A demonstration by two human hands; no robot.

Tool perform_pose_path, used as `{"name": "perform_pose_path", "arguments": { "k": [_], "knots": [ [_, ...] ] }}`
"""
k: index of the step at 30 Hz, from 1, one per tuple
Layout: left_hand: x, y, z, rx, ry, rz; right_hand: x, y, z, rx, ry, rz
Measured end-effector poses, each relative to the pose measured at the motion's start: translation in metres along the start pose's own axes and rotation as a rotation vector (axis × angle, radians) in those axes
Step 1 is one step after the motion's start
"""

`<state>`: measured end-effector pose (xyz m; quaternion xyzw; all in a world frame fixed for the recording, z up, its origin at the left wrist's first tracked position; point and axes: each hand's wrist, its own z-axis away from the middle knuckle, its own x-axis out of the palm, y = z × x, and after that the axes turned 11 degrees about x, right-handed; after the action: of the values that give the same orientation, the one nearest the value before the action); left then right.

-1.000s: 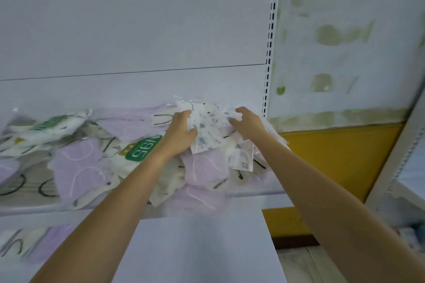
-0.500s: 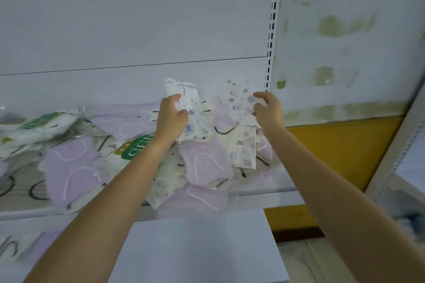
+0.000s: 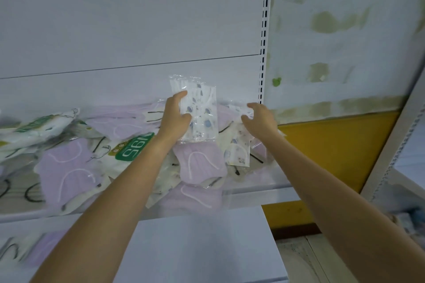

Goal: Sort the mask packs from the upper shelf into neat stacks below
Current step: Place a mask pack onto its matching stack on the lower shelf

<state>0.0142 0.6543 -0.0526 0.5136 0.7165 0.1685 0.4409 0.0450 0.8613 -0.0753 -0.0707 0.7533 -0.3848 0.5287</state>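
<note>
Picking step: the left hand has its fingers pinching a spotted mask pack. The right hand curls its fingers on a second pack just beside. Next, carry both down to the lower shelf.

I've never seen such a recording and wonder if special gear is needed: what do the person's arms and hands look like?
No gear shows. The left hand and right hand are bare: no gloves, rings or wristbands visible. The left forearm and right forearm are uncovered to the picture's edge, with no sleeve, watch or cable.
</note>
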Motion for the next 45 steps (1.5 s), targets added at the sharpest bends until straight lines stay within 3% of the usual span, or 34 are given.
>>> {"name": "perform_pose_path", "arguments": {
  "k": [3, 10, 14, 18, 20, 22, 27, 29, 32, 35, 39, 45],
  "knots": [
    [0.002, -0.004, -0.002, -0.012, -0.016, -0.026, 0.008, 0.013, -0.002, 0.084, -0.176, 0.208],
    [0.015, -0.003, -0.003, -0.044, -0.025, -0.029, 0.01, 0.01, 0.001, 0.005, -0.194, 0.08],
    [0.019, 0.003, -0.004, -0.036, -0.044, -0.04, 0.011, 0.011, 0.003, -0.024, -0.116, -0.133],
    [0.017, 0.007, -0.002, -0.022, -0.031, -0.039, 0.005, 0.01, 0.004, 0.085, 0.061, -0.43],
    [0.015, 0.009, 0.0, -0.025, -0.018, -0.06, -0.002, 0.006, 0.014, 0.016, 0.137, -0.515],
    [0.014, 0.014, -0.001, -0.033, -0.006, -0.041, -0.007, -0.002, 0.029, -0.114, 0.098, -0.559],
    [0.013, 0.026, 0.001, -0.008, 0.011, 0.027, 0.016, -0.011, 0.063, -0.545, -0.177, -0.161],
    [0.011, 0.026, 0.008, -0.056, 0.017, 0.064, 0.018, -0.01, 0.073, -0.533, -0.247, -0.183],
    [0.003, 0.027, 0.02, -0.027, 0.061, 0.104, 0.006, -0.001, 0.081, -0.443, -0.221, -0.191],
    [-0.004, 0.039, 0.034, -0.016, 0.105, 0.147, -0.01, 0.014, 0.097, -0.414, -0.295, 0.026],
    [-0.002, 0.042, 0.051, -0.045, 0.082, 0.078, -0.025, 0.033, 0.12, -0.486, -0.261, 0.275],
    [0.004, 0.054, 0.082, -0.083, 0.101, 0.081, -0.037, 0.053, 0.139, -0.478, -0.238, 0.282]
  ]
}}
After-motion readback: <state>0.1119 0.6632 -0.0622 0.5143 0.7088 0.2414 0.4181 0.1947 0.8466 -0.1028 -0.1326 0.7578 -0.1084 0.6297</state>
